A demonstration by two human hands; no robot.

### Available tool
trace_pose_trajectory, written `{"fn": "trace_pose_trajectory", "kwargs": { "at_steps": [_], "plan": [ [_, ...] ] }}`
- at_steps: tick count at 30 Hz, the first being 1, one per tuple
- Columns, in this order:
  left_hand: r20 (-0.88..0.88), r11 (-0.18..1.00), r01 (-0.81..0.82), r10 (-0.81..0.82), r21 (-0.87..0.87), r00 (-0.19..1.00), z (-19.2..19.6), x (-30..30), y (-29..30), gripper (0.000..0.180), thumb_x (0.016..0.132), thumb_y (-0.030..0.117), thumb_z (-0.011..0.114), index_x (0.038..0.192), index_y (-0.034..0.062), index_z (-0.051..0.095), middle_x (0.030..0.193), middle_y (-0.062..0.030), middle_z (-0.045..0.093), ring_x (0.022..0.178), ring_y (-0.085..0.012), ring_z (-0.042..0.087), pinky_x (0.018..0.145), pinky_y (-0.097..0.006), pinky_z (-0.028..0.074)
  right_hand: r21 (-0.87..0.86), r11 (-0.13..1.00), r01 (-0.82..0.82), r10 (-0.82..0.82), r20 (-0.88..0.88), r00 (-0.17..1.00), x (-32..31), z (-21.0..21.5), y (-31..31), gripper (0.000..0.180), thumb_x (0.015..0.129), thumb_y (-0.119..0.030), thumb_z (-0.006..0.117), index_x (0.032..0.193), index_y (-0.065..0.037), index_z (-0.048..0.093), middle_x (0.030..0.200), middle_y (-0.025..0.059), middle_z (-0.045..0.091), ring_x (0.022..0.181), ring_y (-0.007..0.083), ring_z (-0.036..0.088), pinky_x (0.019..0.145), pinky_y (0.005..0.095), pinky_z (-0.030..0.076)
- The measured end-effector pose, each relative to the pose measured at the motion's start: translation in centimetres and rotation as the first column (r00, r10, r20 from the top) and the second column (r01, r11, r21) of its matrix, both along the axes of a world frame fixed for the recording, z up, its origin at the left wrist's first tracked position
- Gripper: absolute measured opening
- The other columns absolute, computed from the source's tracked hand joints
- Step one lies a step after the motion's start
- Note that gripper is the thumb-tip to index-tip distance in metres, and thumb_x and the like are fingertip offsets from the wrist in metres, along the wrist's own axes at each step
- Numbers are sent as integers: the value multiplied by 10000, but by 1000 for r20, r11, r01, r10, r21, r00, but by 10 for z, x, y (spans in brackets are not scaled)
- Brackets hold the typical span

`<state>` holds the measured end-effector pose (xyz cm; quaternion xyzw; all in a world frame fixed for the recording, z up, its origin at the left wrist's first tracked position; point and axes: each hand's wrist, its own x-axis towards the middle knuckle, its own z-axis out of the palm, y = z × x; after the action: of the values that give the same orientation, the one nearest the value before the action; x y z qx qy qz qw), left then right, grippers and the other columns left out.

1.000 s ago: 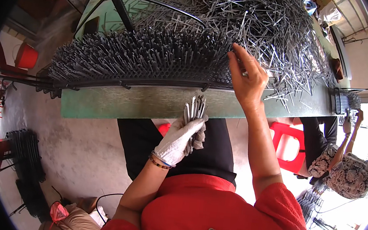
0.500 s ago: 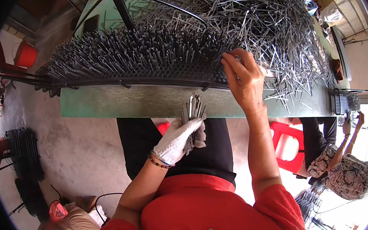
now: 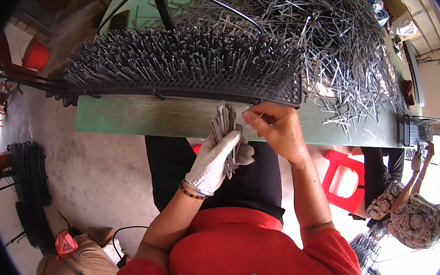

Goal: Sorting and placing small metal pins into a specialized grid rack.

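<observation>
At the near table edge, your gloved left hand point(image 3: 216, 161) clamps a bundle of metal pins point(image 3: 226, 130); your right hand point(image 3: 279, 130) pinches one. Stiff, light, slippery: grip mid-shaft. Beyond: perforated rack point(image 3: 184, 65), loose pile point(image 3: 334, 48).

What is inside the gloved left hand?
The left hand grips a bundle of thin metal pins, tips fanning out above; their lower ends are hidden by the glove's fingers.
</observation>
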<state>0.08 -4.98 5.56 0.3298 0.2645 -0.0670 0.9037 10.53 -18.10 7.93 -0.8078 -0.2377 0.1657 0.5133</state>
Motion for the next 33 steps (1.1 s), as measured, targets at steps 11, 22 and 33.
{"fn": "trace_pose_trajectory", "kwargs": {
  "at_steps": [11, 22, 33],
  "plan": [
    [-95, 991, 113, -119, -67, 988, -16, -6, 15, 170, 947, 242, 583, 915, 81, 538, 716, -4, 563, 506, -66, 472, 419, -207, 350, 312, 895, 319, -419, 338, 843, 33, 25, 31, 129, 913, -88, 637, 989, 9, 674, 836, 54, 712, 542, 32, 524, 485, 174, 431],
    [-78, 995, 99, -101, -28, 992, -13, -7, 17, 93, 924, 145, 597, 944, 61, 561, 755, -33, 614, 583, -84, 579, 453, -206, 430, 252, 941, 224, -331, 561, 759, 41, 2, 50, 113, 858, -60, 690, 956, -5, 692, 806, 54, 694, 590, 61, 566, 514, 209, 450],
    [-21, 990, 126, -127, -58, 992, -22, -9, 21, 147, 924, 115, 589, 1033, 20, 562, 875, -72, 643, 722, -153, 663, 617, -280, 580, -71, 984, 161, -38, 810, 586, 42, 12, 64, 117, 800, -99, 725, 900, -50, 692, 880, 72, 606, 652, 239, 638, 565, 329, 512]
  ]
}}
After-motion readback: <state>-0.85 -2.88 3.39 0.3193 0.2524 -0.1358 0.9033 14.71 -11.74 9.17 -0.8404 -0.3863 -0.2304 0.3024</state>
